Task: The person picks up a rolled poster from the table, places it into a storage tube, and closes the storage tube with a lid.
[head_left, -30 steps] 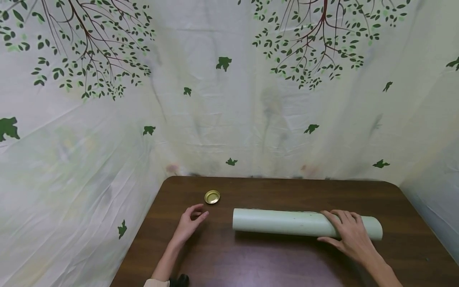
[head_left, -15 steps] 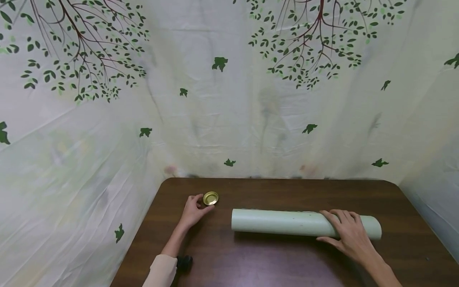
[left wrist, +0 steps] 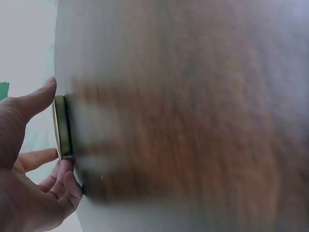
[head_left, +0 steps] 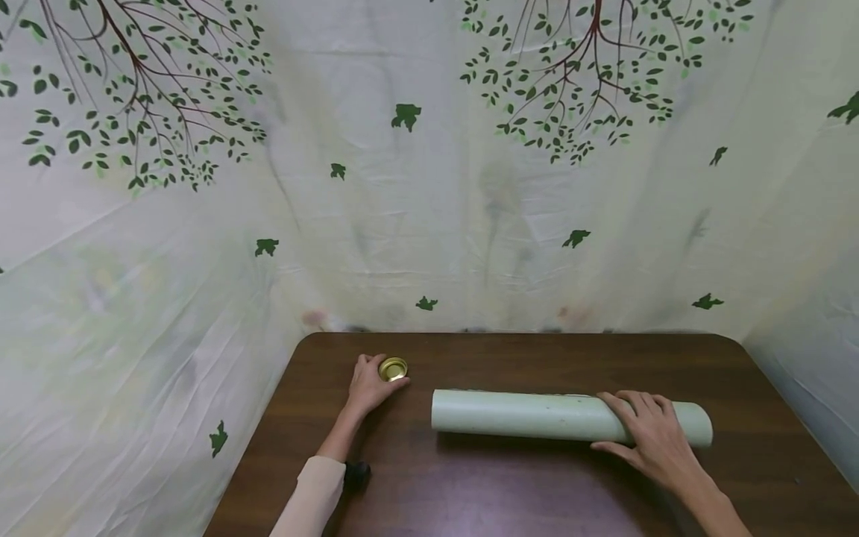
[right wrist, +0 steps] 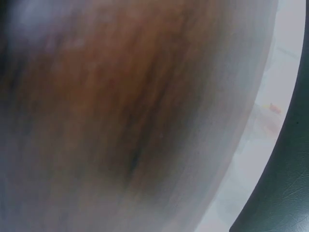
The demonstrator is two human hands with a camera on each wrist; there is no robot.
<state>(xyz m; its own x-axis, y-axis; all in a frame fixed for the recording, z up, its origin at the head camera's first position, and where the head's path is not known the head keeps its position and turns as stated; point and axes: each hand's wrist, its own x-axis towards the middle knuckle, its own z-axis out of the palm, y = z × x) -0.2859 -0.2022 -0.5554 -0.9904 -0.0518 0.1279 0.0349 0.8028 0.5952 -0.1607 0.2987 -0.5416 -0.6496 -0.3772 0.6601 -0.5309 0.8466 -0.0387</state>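
A round, shallow gold lid [head_left: 393,369] lies near the back left of the table. My left hand [head_left: 370,384] reaches round it, thumb on the near right side and fingers at the left. In the left wrist view the fingers are right at one edge of the lid [left wrist: 63,126], while the thumb tip stands just off the opposite edge. A pale green roll [head_left: 517,414] lies crosswise on the right half. My right hand [head_left: 651,436] grips its right part, fingers over the top and thumb along the near side. The right wrist view shows the roll's grained surface [right wrist: 285,188] but no hand.
The brown wooden table [head_left: 510,485] has rounded far corners. Behind it hangs a pale cloth backdrop [head_left: 456,224] printed with branches and leaves. A black band [head_left: 357,476] sits at the left wrist, by a cream sleeve [head_left: 312,492].
My left hand has moved forward and right until its thumb and fingers stand around the gold lid. The right hand stays on the roll. The head view has shifted slightly.
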